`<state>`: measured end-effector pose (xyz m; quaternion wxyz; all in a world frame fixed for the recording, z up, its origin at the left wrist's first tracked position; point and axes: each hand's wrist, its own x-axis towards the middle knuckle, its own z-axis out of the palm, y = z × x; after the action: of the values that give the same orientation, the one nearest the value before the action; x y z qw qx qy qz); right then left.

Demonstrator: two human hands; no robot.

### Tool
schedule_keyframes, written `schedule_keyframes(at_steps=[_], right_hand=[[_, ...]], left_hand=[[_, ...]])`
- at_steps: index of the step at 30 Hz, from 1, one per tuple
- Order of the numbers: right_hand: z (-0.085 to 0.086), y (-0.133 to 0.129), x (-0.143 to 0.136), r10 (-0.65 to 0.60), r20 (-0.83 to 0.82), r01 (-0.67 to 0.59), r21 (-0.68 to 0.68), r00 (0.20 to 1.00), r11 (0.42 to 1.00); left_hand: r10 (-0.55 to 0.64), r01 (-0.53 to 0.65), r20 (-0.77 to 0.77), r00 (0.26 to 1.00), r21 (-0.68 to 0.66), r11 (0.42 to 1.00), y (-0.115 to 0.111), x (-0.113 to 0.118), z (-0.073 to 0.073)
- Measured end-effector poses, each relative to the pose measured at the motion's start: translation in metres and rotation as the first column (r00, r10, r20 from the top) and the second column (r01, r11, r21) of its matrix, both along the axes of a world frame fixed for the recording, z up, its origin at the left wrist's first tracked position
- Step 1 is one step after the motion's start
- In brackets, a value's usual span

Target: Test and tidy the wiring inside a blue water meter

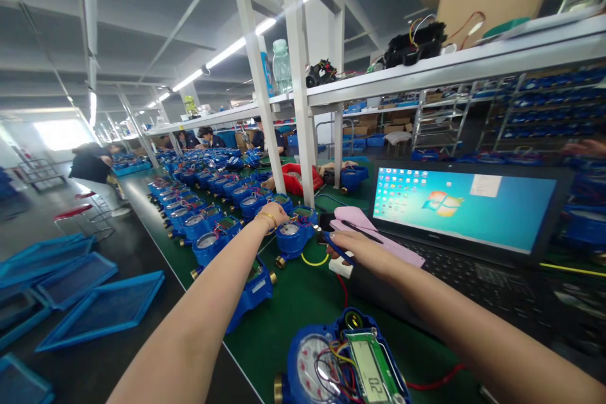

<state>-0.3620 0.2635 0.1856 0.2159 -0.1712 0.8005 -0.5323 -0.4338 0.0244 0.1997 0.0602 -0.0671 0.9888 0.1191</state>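
My left hand [275, 214] reaches over a blue water meter [290, 241] with a brass fitting, its fingers closed at the meter's wires and upper edge. What lies between those fingertips is hidden. In my right hand [351, 245] is a pair of blue-handled pliers [335, 245], closed in the fist, with the metal tip pointing at the same meter's right side. Close to me stands another water meter [310, 363], its wires exposed and a green circuit board with a display [368, 363] showing.
Rows of blue meters [196, 221] run along the green bench mat. To the right sits an open laptop [459, 202], with pink cloth [398, 246] at its keyboard. White shelf posts [300, 88] rise behind. Blue trays [104, 309] lie at left; people work farther back.
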Motion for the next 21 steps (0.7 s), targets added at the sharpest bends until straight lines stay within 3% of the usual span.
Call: schedule_keyframes(at_steps=[6,12,16,21], right_hand=[[-0.001,-0.028,-0.023,0.062,-0.152,-0.031,0.201,0.986,0.979],[0.004,-0.041,-0.027,0.187,-0.501,0.049,0.421,0.845,0.906],[0.004,-0.048,-0.025,0.278,-0.577,0.089,0.526,0.768,0.846],[0.001,-0.055,-0.027,0.319,-0.606,0.138,0.587,0.729,0.798]], left_hand=[[0.038,-0.041,0.04,0.998,0.065,0.997,0.001,-0.01,-0.002],[0.057,-0.062,0.05,0.997,0.109,0.992,0.0,-0.015,-0.001],[0.063,-0.071,0.066,0.996,0.118,0.991,0.001,-0.015,0.001],[0.059,-0.069,0.083,0.995,0.133,0.989,0.004,-0.014,0.004]])
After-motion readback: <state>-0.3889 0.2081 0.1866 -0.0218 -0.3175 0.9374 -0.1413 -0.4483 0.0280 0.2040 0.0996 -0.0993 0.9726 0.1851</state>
